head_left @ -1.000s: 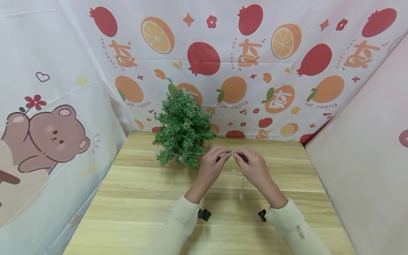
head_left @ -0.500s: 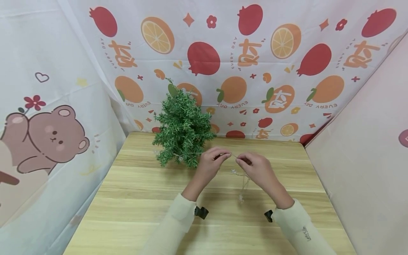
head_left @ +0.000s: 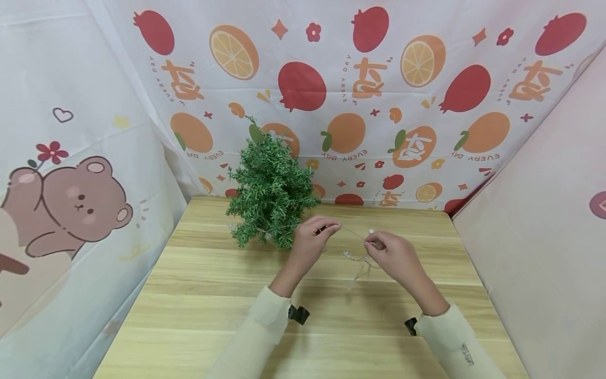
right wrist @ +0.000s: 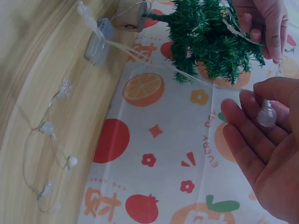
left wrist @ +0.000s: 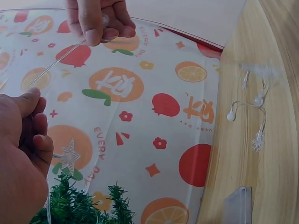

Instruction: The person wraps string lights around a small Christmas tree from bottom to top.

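A small green artificial Christmas tree (head_left: 274,195) stands at the back left of the table, with part of a clear string of fairy lights (head_left: 354,232) lying across its lower branches. Beside its right edge, my left hand (head_left: 310,239) pinches the wire between thumb and fingers; a clear star light (left wrist: 69,156) hangs by that hand in the left wrist view. To the right, my right hand (head_left: 395,255) pinches the same wire, a round clear bulb (right wrist: 266,115) lying against its fingers. The wire runs straight between both hands.
More lights of the string, among them a snowflake (left wrist: 258,140), lie loose on the wooden table (head_left: 199,316). A translucent box (right wrist: 98,42) with wires sits near the tree's wooden base (right wrist: 131,17). Printed fruit cloth (head_left: 303,87) hangs right behind the table.
My right hand has moved right and slightly toward me, lengthening the stretch of wire between the hands. My left hand has shifted slightly left. The tree stays put.
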A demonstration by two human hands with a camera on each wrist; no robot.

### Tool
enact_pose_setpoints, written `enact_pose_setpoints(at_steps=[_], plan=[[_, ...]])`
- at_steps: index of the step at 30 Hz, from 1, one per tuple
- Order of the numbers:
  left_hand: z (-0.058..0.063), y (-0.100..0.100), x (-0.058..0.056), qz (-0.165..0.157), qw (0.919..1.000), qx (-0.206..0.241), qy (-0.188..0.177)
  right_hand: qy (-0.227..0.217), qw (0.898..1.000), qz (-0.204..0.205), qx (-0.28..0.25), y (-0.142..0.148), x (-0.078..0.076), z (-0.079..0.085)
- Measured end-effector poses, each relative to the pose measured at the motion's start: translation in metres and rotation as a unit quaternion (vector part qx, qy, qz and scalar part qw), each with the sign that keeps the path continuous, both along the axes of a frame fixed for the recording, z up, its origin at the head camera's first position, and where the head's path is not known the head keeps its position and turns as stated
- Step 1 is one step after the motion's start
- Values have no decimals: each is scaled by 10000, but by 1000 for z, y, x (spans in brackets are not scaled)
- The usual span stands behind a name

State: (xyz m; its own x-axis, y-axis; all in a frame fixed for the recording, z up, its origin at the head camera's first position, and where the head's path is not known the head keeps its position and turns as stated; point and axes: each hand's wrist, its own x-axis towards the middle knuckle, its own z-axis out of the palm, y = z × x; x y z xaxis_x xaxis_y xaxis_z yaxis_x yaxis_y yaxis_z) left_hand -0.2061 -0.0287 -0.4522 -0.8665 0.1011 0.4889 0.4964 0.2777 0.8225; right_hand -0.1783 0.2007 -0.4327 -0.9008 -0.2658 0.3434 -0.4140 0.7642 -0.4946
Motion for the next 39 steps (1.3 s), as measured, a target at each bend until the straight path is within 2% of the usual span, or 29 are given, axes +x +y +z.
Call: enact_pose_setpoints(at_steps=[5, 9, 16, 26, 29, 34, 39], plan=[[-1, 0, 1, 3, 9999, 69, -108, 76, 9993, -245, -283, 3, 1, -2], [-1, 1, 0, 27, 9996, 247, -132, 218, 9984, -431, -303, 5, 2, -2], [4, 7, -7, 74, 9981, 594, -118, -217, 9947, -724, -700, 21, 6, -5], [16, 5, -15, 132, 9958, 885, 205, -370, 9905, -778, -1067, 49, 14, -14], [20, 6, -17, 233, 9944, 1019, 138, -585, 9864, -837, -1286, 60, 16, -15], [29, 9, -16, 377, 9939, 1018, -191, -837, 9799, -1030, -1486, 75, 19, -20], [36, 11, -13, 451, 9924, 1107, -298, -847, 9842, -871, -1290, 82, 21, -22]])
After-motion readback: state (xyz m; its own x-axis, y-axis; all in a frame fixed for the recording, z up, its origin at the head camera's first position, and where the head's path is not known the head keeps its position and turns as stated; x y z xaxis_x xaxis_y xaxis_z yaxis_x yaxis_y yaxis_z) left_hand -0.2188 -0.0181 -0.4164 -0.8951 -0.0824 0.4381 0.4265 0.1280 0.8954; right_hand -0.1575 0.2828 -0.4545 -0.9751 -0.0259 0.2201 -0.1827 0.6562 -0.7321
